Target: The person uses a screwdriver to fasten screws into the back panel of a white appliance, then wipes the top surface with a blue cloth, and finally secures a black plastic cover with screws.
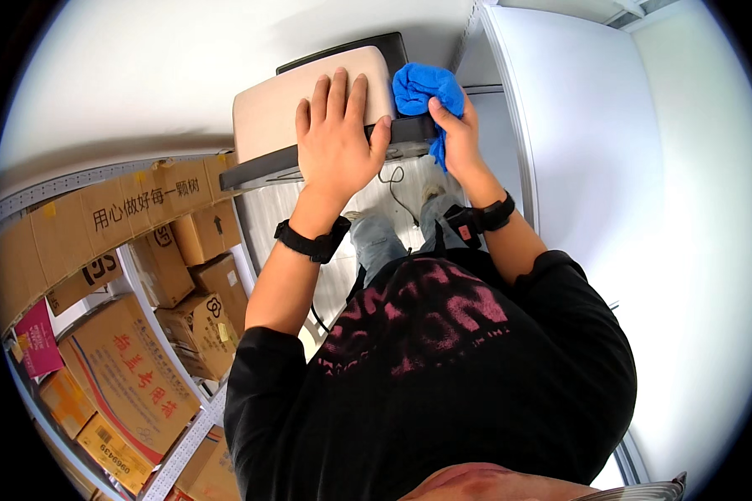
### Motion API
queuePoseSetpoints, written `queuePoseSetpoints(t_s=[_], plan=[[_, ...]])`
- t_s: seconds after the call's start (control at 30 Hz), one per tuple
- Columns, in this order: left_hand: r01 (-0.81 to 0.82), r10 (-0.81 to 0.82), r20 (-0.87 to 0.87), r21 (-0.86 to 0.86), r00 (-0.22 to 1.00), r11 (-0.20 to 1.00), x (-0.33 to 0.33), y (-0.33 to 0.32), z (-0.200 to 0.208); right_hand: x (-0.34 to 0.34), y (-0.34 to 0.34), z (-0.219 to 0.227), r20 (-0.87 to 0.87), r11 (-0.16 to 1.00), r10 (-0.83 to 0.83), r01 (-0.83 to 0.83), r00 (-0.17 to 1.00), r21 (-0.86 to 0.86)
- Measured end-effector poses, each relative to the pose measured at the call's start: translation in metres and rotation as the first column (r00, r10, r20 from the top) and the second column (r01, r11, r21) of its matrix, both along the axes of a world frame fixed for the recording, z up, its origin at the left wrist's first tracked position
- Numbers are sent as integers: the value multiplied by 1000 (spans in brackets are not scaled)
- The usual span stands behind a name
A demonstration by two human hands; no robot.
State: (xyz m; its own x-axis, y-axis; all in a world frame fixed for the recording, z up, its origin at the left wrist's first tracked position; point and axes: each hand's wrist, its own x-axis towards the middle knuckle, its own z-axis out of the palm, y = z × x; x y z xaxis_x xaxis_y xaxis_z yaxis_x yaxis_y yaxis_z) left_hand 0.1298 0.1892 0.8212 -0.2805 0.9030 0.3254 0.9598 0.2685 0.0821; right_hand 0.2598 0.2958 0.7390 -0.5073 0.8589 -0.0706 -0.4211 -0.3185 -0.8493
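My left hand [339, 134] lies flat with its fingers spread on top of a beige, round-edged block [267, 113]. What kind of thing the block is, I cannot tell. It rests on a black base [263, 169] with a ledge along the near side, and a dark panel [388, 48] shows behind it. At the block's right side, my right hand [459, 129] grips a bunched blue cloth [426, 88], thumb on the near side. A loose end of the cloth hangs below the hand. Part of the right fingers is hidden behind the cloth.
Metal shelving [171, 355] with several cardboard boxes [129, 376] stands to the left. A white panel [576, 125] rises close on the right, and a white wall [142, 67] lies beyond the block. A black cable [399, 196] trails down near my feet.
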Motion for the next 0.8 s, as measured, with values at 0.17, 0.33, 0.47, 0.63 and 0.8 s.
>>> queuePoseSetpoints(t_s=[0.17, 0.33, 0.47, 0.63, 0.8], plan=[[15, -16, 66, 22, 998, 1000, -2, -4, 2, 3, -4, 41, 207, 983, -29, -9, 978, 182], [156, -202, 377, 150, 904, 976, -28, -17, -1, -7, -25, 97, 349, 501, -246, -189, 904, 845], [170, -296, 643, 252, 707, 953, -77, -54, 1, -22, -57, 109, 446, 177, -419, -410, 791, 895], [-169, -16, 729, 179, 684, 969, -148, -142, 12, -40, -85, 110, 451, 110, -620, -498, 642, 860], [-170, -191, 940, 245, 283, 954, -185, -190, -40, -74, -120, 105, 403, 45, -697, -524, 594, 850]])
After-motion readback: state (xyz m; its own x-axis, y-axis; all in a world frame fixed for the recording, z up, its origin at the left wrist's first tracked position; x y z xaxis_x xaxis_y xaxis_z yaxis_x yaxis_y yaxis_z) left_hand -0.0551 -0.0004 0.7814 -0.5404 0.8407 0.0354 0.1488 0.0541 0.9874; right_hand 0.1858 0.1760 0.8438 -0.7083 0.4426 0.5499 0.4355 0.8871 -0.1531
